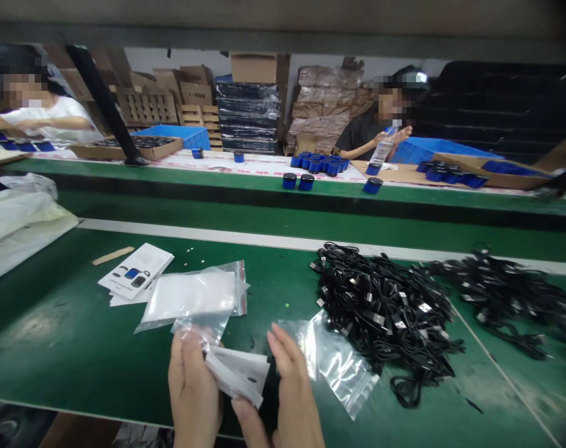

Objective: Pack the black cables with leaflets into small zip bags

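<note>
My left hand (pixel 192 386) is closed around a folded white leaflet (pixel 239 373) and a thin clear plastic bag (pixel 206 326) that sticks up past its fingertips. Whether the leaflet is inside that bag I cannot tell. Beside it, my right hand (pixel 290 392) has its fingers stretched out and apart from the thumb, whose tip is at the leaflet's lower edge. Just beyond the hands lies a zip bag filled with white sheets (pixel 192 292). Printed leaflets (pixel 136 270) are stacked to its left. Flat clear zip bags (pixel 343 361) rest right of my right hand.
A heap of black USB cables (pixel 385 311) covers the right side of the green table (pixel 273 255), with another cable pile (pixel 507 298) farther right. Blue round items (pixel 318 163) stand on the raised shelf opposite. Two people work behind it; one holds a clear bottle (pixel 382 149).
</note>
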### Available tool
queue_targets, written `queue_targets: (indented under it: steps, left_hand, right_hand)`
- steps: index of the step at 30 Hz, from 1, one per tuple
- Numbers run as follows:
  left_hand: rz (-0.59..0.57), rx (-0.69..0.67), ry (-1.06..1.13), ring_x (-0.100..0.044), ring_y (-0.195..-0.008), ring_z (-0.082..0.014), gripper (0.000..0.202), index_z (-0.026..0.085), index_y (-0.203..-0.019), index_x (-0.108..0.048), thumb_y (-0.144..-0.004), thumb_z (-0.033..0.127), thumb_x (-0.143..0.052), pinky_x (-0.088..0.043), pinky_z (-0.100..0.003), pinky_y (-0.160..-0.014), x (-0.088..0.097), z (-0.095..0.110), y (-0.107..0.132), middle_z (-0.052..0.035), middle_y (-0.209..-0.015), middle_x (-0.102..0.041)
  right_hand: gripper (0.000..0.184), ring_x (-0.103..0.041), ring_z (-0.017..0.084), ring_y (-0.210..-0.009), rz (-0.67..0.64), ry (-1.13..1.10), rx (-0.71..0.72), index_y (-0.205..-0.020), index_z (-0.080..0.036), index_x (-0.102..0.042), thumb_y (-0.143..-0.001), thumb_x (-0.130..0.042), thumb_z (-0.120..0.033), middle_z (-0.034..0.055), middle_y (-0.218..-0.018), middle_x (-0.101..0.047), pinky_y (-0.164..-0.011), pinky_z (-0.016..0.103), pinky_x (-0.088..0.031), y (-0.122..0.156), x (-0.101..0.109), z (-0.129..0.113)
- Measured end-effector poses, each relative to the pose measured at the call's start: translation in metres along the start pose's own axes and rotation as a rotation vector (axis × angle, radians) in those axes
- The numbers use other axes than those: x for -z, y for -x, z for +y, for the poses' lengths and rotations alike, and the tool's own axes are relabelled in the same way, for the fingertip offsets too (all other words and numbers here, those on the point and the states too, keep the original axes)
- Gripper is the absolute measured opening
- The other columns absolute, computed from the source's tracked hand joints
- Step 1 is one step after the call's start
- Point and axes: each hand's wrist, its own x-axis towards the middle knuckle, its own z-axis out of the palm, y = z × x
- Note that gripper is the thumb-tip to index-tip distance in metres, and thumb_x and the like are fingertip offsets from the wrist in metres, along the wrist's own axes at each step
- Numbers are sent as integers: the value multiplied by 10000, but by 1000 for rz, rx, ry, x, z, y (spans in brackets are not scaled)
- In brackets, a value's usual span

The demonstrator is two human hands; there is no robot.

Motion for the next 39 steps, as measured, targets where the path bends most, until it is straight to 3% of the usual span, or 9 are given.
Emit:
queue_targets:
  steps: [5, 10, 14, 18, 22, 26, 30, 37, 39]
  left_hand:
    - [-99, 92, -22, -495, -513, -148, 271, 213, -678, -566, -833, 415, -473, -391, -270, -514, -2, -7, 9, 48, -580, -555]
    - [-148, 84, -13, -515, -559, -154, 348, 218, -659, -580, -840, 481, -441, -382, -269, -536, -1, -15, 5, 24, -642, -600]
    - [-219, 75, 6, -560, -662, -177, 334, 219, -690, -611, -793, 521, -513, -408, -269, -600, 2, -17, 2, 11, -707, -638]
    - [-258, 110, 42, -583, -613, -198, 373, 208, -745, -629, -740, 576, -564, -445, -290, -564, 4, -18, 7, -1, -672, -646]
    - [-245, 127, 55, -616, -647, -220, 384, 189, -792, -654, -716, 562, -601, -458, -289, -533, 5, -20, 8, -33, -714, -672]
    - [-240, 86, 35, -603, -638, -214, 356, 196, -738, -629, -715, 550, -593, -468, -293, -551, 4, -21, 7, -25, -685, -652]
    - [-213, -1, -24, -567, -605, -189, 321, 206, -734, -601, -734, 525, -569, -441, -283, -551, 4, -18, 13, -2, -656, -617]
    - [-132, -210, -169, -418, -453, -134, 232, 249, -653, -479, -798, 431, -479, -335, -264, -460, 3, -7, 14, 74, -495, -442]
    - [-117, -240, -195, -422, -443, -131, 234, 252, -635, -469, -813, 404, -460, -333, -257, -445, 3, -6, 11, 70, -485, -450]
  right_hand:
    - [642, -709, 250, -748, -182, -82, -186, -1373, -202, -329, -789, -595, -203, 70, -1001, -717, -658, 308, -582, 9, -5, 9]
    - [301, -692, 221, -639, -301, -58, -100, -1010, -223, -552, -733, -635, -138, 7, -791, -714, -593, 283, -558, 2, 2, 18]
    - [406, -680, 255, -820, -227, -18, -25, -1056, -211, -551, -686, -644, -74, 50, -920, -696, -700, 333, -575, 5, -3, 23]
    - [865, -538, 301, -1181, -104, -8, -96, -1458, -209, -173, -708, -548, 6, 106, -1319, -550, -906, 412, -523, 19, -21, 21]
    - [1037, -454, 323, -1253, -146, 38, -83, -1473, -171, 128, -685, -513, 39, 169, -1454, -364, -922, 446, -502, 23, -31, 22]
    - [669, -659, 282, -986, -152, -12, 55, -1418, -189, -282, -809, -546, -108, 111, -1140, -668, -822, 397, -562, 13, -18, 29]
    - [269, -698, 206, -697, -80, -56, 6, -1147, -221, -541, -879, -540, -232, 38, -862, -729, -667, 299, -577, 7, -5, 29]
    - [630, -693, 237, -714, -182, -219, -189, -1232, -190, -509, -681, -730, -402, 64, -887, -705, -661, 306, -570, 17, -4, 16]
    - [502, -690, 234, -708, -293, -238, -168, -1085, -183, -621, -648, -746, -394, 64, -849, -702, -642, 278, -557, 15, 0, 17]
